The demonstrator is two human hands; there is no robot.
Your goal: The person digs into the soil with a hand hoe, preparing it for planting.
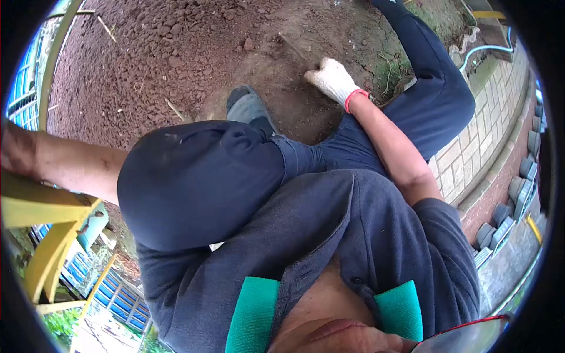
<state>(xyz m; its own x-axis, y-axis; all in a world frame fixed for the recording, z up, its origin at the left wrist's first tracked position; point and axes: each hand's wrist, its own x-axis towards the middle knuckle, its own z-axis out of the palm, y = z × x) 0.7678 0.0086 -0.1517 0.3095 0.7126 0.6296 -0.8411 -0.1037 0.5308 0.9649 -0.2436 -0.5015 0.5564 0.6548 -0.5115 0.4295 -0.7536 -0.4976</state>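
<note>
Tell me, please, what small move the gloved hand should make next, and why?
Probably a short pull of the stick back toward the body. The gloved right hand seems closed on it, pressed low against loose red soil that lies in clods all around. The left hand is out of view.

Ground under you: bare red-brown soil (176, 53), loose and cloddy toward the top of the view, smoother and packed near your shoe (247, 109), which stands on it. Small clods (188, 12) and a few dry sticks (175, 110) lie scattered on the surface. At the right edge the soil meets a strip of pale paving bricks (471, 147). A light hose (488, 48) lies near that border, and grey edging blocks (506, 217) line the bricks' outer side.
</note>
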